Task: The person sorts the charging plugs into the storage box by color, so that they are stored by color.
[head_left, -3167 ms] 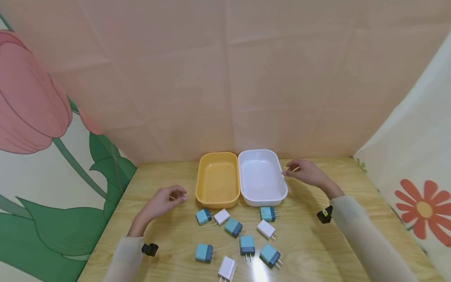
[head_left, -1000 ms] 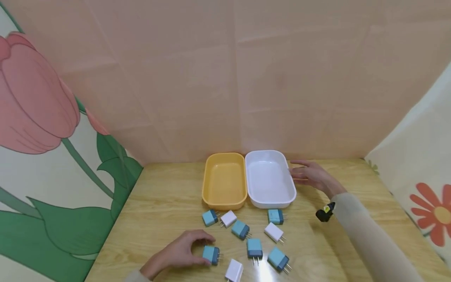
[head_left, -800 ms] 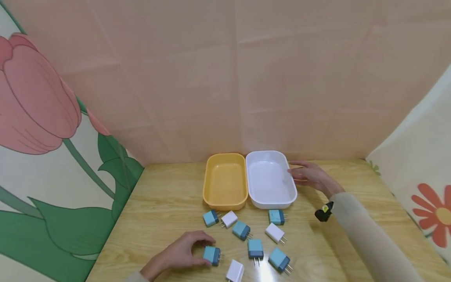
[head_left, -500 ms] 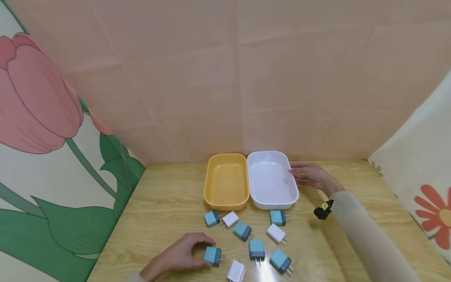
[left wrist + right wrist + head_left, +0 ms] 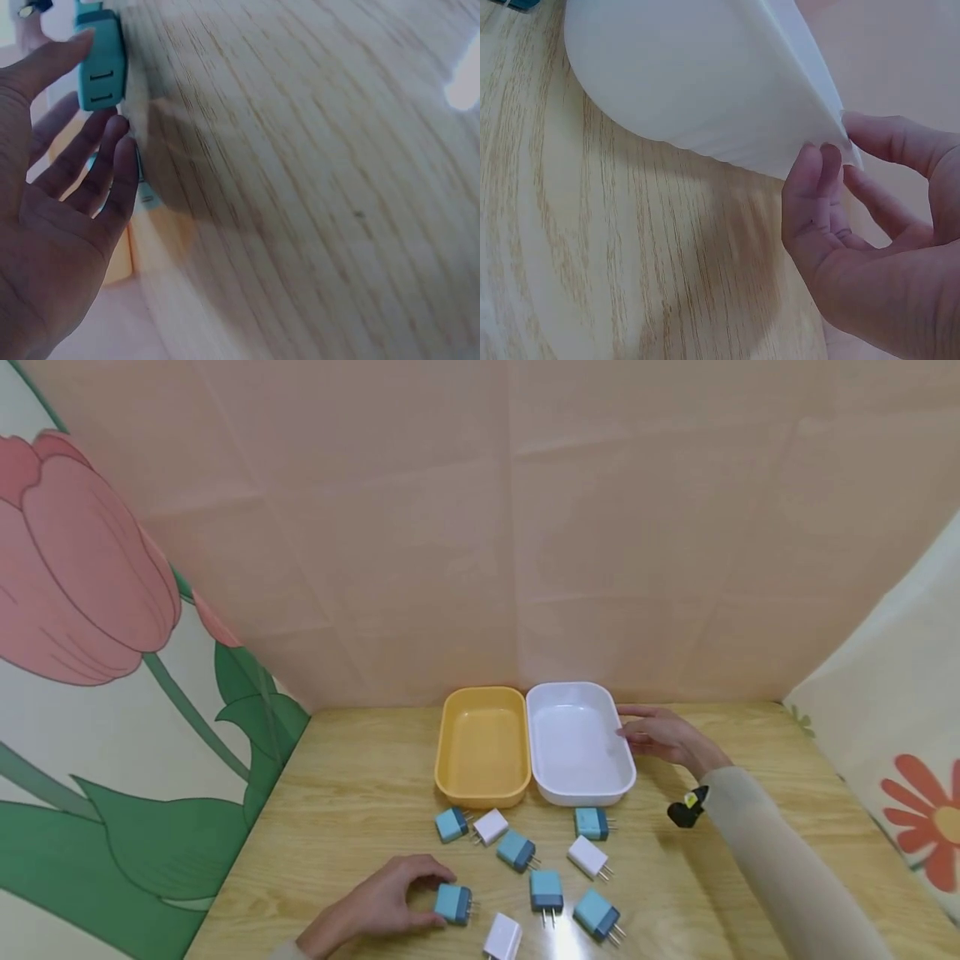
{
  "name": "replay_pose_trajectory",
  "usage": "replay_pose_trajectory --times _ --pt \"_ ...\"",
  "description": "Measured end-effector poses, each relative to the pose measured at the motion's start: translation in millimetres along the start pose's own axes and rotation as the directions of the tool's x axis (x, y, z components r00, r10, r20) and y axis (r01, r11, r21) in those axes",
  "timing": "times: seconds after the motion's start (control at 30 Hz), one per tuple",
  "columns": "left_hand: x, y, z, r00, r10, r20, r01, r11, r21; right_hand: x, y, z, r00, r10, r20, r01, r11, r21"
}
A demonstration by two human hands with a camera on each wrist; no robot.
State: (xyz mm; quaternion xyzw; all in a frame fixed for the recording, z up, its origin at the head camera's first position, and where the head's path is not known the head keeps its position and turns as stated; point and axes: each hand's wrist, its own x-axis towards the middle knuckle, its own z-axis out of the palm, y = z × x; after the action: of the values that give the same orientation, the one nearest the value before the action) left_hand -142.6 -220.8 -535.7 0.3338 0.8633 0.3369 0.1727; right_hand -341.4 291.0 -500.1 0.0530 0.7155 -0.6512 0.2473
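A big pink cloth (image 5: 450, 527) hangs behind a wooden table (image 5: 352, 827). On the left is a cloth with pink tulips (image 5: 90, 568), and on the right is a pale cloth with a red flower (image 5: 918, 818). At the back of the table, a yellow tray (image 5: 483, 752) and a white tray (image 5: 577, 743) sit side by side. The right hand (image 5: 663, 739) is by the right rim of the white tray, fingers bent, with a fingertip touching it; I cannot tell if it grips the rim. The left hand (image 5: 382, 897) is low at the front, with its thumb and fingers curled around a blue wall charger (image 5: 453, 903), which lies on its side with its metal prongs pointing right. In front of the trays lie 5 more blue chargers (image 5: 546, 891) and 3 white chargers (image 5: 588, 857), scattered about and pointing different ways. The closest white charger is just right of the held blue charger, near the bottom edge. A little black gadget (image 5: 686, 808) hangs under the right wrist.
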Motion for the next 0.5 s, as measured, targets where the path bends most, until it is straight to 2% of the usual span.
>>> replay_pose_trajectory --times 0.13,0.33,0.5 --pt "0.8 -0.4 -2.5 1.000 -0.011 0.005 0.011 1.000 0.004 0.4 -1.2 1.3 1.000 0.012 -0.005 -0.012 1.000 -0.007" --pt "1.0 -4.3 -2.0 1.000 0.015 0.003 -0.015 1.000 0.006 2.6 -2.7 2.1 0.999 0.035 -0.018 -0.036 0.999 -0.027" --pt "0.8 -5.4 -2.2 1.000 0.006 0.009 -0.006 1.000 0.000 2.9 -6.2 4.0 0.999 0.048 -0.019 -0.049 0.998 -0.046"
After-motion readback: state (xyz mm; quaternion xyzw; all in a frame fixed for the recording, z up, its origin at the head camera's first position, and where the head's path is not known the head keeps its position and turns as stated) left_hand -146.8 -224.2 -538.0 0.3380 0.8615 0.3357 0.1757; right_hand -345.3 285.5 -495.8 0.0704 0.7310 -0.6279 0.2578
